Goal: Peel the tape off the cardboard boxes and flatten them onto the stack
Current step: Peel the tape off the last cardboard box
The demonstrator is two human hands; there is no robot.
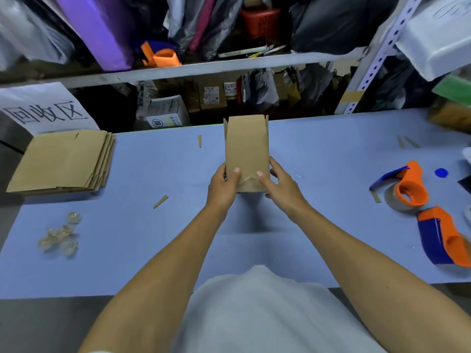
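1. Head view: A plain brown cardboard box is held above the middle of the smooth blue table, far flaps open.
2. It is gripped by the left hand and right hand, thumbs pressed on glossy clear tape at the near end.
3. A stack of flattened boxes lies at the far-left edge, well apart.
4. Crumpled tape scraps lie left; orange-blue tape dispensers lie right.

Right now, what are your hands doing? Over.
Left hand and right hand both grip the cardboard box. Clear tape still on its near end. Flattened stack waits left. Path clear.
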